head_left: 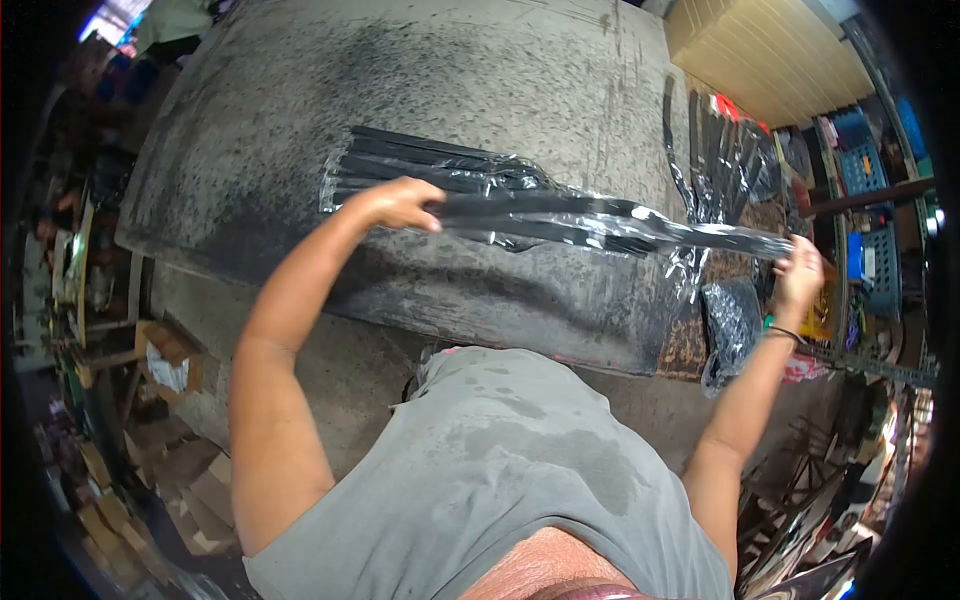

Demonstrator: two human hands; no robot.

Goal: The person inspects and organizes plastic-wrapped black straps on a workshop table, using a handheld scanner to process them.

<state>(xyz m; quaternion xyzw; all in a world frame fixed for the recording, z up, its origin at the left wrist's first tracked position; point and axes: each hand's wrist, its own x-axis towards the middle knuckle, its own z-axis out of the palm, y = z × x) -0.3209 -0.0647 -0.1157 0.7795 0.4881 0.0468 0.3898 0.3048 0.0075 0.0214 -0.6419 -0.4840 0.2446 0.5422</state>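
Note:
Stretched between my two hands is a long bundle of black strips in clear plastic (600, 222), held above the table. My left hand (400, 204) is closed around its left end. At the other end, my right hand (798, 275), with a dark band at the wrist, grips the narrower tip. Beneath and behind the bundle, more black strips in clear plastic (420, 165) lie fanned out on the worn grey table (520, 75). The held bundle is partly blurred and hides some of those strips.
Further black strips in plastic (715, 160) lie at the table's right end, near a crumpled clear plastic bag (732, 325). A large tan stack (770, 55) stands at the back right. Blue baskets (880, 270) sit on a right-hand rack. Cardboard boxes (170, 355) are at lower left.

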